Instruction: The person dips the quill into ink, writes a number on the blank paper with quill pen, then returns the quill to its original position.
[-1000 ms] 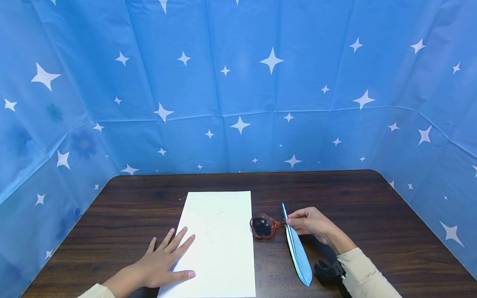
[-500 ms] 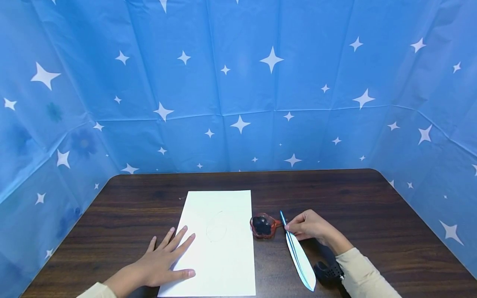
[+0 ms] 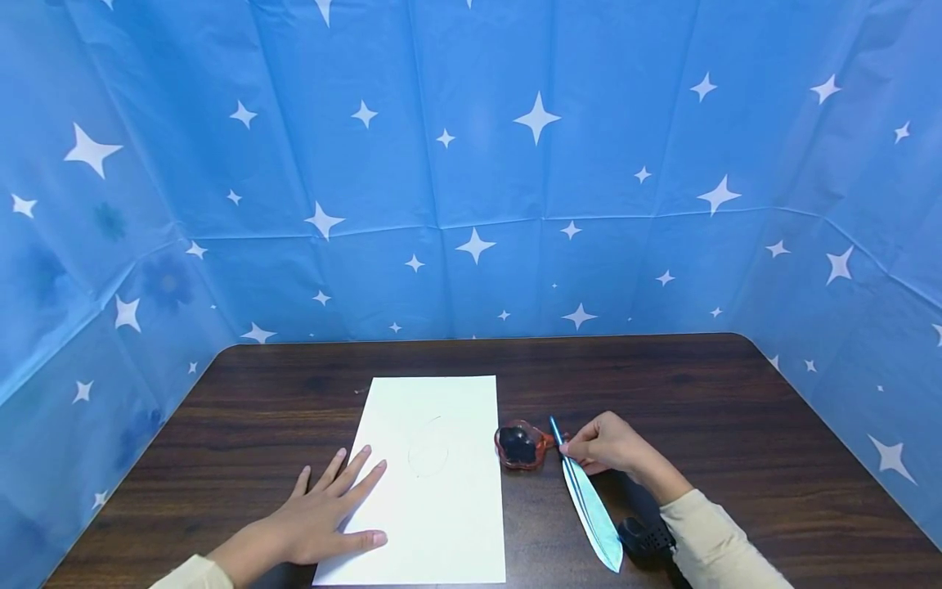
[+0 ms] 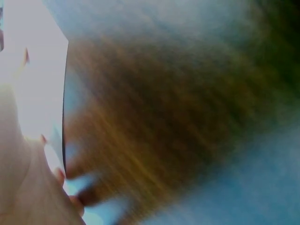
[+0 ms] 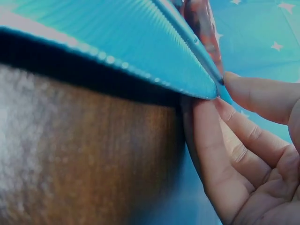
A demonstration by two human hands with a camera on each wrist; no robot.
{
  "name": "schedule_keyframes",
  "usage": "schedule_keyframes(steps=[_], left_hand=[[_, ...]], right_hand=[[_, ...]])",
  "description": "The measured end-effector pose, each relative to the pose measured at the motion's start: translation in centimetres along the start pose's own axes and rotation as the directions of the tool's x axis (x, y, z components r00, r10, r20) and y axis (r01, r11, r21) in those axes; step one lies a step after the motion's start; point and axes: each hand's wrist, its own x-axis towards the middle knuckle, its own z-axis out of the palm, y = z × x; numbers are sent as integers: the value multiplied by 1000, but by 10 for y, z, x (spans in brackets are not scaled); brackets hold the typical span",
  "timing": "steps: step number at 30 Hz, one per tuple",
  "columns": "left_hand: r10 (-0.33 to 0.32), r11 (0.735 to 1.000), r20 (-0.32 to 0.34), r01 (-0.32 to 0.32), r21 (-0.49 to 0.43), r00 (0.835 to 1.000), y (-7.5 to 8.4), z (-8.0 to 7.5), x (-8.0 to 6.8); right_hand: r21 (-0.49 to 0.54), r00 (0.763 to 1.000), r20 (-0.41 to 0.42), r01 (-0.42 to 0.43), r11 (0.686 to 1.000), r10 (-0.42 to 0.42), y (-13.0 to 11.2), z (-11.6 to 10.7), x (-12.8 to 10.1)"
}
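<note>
My right hand [image 3: 614, 450] pinches a blue feather-shaped pen [image 3: 592, 511] near the end of its shaft, between thumb and fingers. The vane slants toward the front edge of the table; in the right wrist view the feather [image 5: 126, 42] fills the upper left. Just left of the pen lies a red translucent flower-shaped dish [image 3: 521, 446] with a dark middle and a short handle by the fingertips. My left hand [image 3: 320, 519] lies flat with fingers spread, partly on a white sheet of paper [image 3: 449, 523]. A faint oval and a short curved line are drawn on the sheet.
The dark wooden table [image 3: 280, 409] has rounded far corners. Behind and beside it hangs a blue curtain [image 3: 471, 164] with white stars. A black device [image 3: 645, 537] sits at the right wrist, beside the feather's wide end.
The right hand has shifted slightly left with the pen. The pen's narrow end has moved left and nearer, and its feather has turned in the light. The left hand stays put.
</note>
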Motion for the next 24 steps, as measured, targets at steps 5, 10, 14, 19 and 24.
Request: schedule_keyframes(steps=[5,10,14,19,24], left_hand=[[-2,1000,6,2,3,1000,-1,0,2],[10,1000,2,-10,-5,1000,-4,2,3],[23,999,0,-23,-22,1000,-6,3,4],[39,996,-22,-41,-74,999,-5,0,2],[25,991,-22,-28,-131,999,-3,-11,0]], right_hand=[[-25,1000,-23,-22,999,21,-2,1,-1],[-36,999,-30,-26,999,24,-2,1,-2],[-32,999,-29,-19,999,18,-3,1,-3],[-17,1000,-1,4,1000,-4,-3,0,-4],[-13,998,52,22,1000,-21,-3,-4,-4]])
